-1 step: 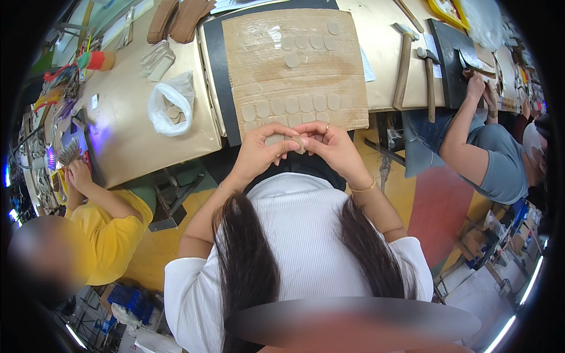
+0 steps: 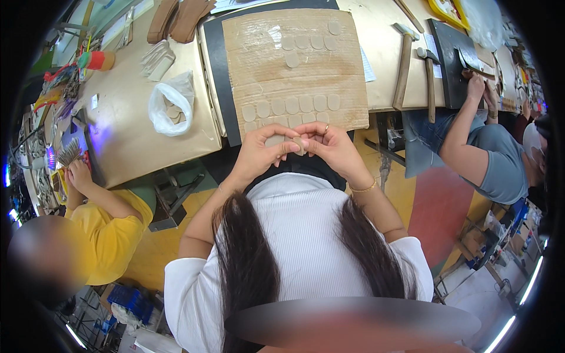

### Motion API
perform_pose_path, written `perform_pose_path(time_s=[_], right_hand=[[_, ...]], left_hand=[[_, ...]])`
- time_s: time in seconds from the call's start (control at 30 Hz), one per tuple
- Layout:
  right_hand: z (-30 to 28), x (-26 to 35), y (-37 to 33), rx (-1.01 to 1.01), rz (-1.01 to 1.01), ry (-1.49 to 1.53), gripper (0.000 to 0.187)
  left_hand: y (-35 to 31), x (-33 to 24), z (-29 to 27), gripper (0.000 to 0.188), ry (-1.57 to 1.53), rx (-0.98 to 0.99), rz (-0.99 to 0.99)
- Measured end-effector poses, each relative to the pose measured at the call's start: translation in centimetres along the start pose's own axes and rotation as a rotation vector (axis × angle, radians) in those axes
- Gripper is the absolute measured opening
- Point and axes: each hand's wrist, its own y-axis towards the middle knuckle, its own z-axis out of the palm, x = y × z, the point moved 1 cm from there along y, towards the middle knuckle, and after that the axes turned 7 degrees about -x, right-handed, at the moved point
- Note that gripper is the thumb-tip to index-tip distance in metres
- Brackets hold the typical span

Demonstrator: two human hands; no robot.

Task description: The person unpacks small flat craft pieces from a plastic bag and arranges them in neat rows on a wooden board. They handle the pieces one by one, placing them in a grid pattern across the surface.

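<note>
My left hand (image 2: pixel 263 149) and my right hand (image 2: pixel 331 148) meet at the near edge of a cardboard sheet (image 2: pixel 300 79). Between their thumbs and fingers they pinch a small beige rounded piece (image 2: pixel 299 145), partly hidden by the fingertips. Another beige piece (image 2: pixel 273 140) shows beside my left thumb; whether that hand holds it or it lies on the cardboard, I cannot tell. Similar flat pieces lie on the sheet: a row (image 2: pixel 292 105) near me, a partly covered row below it, and a smaller group (image 2: pixel 302 42) toward the far side.
Left of the cardboard stands a white plastic bag (image 2: pixel 171 109) with beige pieces inside. A stack of pale strips (image 2: pixel 157 60) and brown pieces (image 2: pixel 179 20) lie beyond it. Two hammers (image 2: pixel 404 67) rest to the right. People work at both sides, one in yellow (image 2: pixel 118 241).
</note>
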Motion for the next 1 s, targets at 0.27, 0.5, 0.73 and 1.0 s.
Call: perform_pose_path(time_s=[0.27, 0.5, 0.73, 1.0], right_hand=[[-5.3, -1.0, 0.3, -0.523, -0.157, -0.328, 0.014], [-5.9, -0.5, 0.7, -0.652, -0.134, -0.399, 0.016], [-5.4, 0.2, 1.7, -0.608, -0.114, -0.572, 0.019], [-4.9, 0.4, 1.8, -0.656, -0.352, -0.950, 0.016]], left_hand=[[0.8, 0.1, -0.4, 0.019, 0.025, -0.136, -0.036], [1.9, -0.3, -0.5, 0.019, 0.057, -0.092, -0.018], [2.1, -0.2, -0.3, 0.017, 0.039, -0.090, -0.024], [2.0, -0.2, -0.5, 0.019, 0.045, -0.109, -0.057]])
